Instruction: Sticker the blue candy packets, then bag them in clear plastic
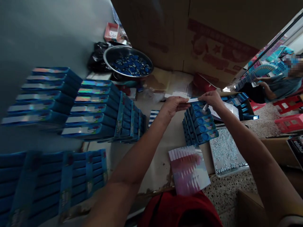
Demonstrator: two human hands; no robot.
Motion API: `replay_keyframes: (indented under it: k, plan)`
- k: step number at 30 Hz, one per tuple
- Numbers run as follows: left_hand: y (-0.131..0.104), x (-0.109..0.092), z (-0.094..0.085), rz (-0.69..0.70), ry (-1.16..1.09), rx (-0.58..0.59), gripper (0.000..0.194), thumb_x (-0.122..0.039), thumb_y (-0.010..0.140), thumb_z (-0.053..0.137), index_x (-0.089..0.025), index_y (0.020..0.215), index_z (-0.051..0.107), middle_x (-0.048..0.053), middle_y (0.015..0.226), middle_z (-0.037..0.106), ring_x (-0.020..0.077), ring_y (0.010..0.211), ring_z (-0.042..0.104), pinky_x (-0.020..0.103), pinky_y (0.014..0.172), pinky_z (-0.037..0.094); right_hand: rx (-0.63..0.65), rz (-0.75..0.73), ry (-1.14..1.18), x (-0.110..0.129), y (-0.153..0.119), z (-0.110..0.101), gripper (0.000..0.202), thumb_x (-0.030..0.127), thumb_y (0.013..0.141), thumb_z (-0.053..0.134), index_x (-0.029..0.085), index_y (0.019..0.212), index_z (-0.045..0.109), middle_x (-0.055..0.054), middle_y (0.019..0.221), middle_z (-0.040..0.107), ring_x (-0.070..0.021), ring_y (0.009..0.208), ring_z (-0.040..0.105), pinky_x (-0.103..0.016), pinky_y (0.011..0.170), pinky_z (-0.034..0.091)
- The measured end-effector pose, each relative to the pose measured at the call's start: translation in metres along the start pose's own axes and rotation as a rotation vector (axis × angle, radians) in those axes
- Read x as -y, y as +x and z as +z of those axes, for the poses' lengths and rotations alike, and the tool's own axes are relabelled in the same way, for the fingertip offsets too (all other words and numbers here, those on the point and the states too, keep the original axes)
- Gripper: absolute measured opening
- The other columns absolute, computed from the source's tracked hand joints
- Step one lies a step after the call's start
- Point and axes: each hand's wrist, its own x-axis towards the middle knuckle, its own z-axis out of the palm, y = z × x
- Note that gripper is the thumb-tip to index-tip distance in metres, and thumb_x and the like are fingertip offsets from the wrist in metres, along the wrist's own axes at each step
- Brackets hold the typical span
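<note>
Both hands are over the far end of a stack of blue packages (pixel 205 128) with round windows. Between them stretches a narrow white strip (pixel 193 100), which looks like a sticker. My left hand (pixel 174 104) pinches its left end, fingers pointing right. My right hand (pixel 212 99) has its fingertips closed at the other end, and a second small pale strip (pixel 204 108) hangs under those fingers. Nearer to me lies a shiny sheet (pixel 188 170) with rows of pale strips, on the table's front edge.
Tall stacks of blue packages (pixel 92 116) fill the left side. Behind them a metal bowl (pixel 129 75) holds blue pieces. A large cardboard box (pixel 175 34) stands at the back. A tray (pixel 222 173) of small pale pieces sits right. A person (pixel 272 86) is at far right.
</note>
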Motion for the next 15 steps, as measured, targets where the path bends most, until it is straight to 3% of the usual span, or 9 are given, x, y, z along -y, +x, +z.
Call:
replay_keyframes:
  k: [10,15]
  plan:
    - [-0.002,0.003,-0.001,-0.009,-0.044,-0.018,0.014,-0.015,0.074,0.085,-0.012,0.08,0.072,0.006,0.078,0.077,0.0148,0.071,0.075,0.026,0.078,0.063,-0.006,-0.029,-0.054,0.006,-0.009,-0.001,0.023,0.038,0.067,0.08,0.016,0.068,0.076,0.001,0.057,0.062,-0.012,0.055,0.052,-0.026,0.055,0.038]
    - [0.007,0.012,-0.004,-0.063,-0.011,0.0,0.025,-0.023,0.068,0.093,-0.013,0.078,0.072,0.007,0.079,0.078,0.015,0.071,0.074,0.028,0.077,0.062,-0.046,-0.055,-0.183,0.012,-0.008,-0.004,0.03,0.035,0.067,0.085,0.018,0.055,0.063,0.003,0.051,0.053,-0.0112,0.055,0.048,-0.027,0.055,0.033]
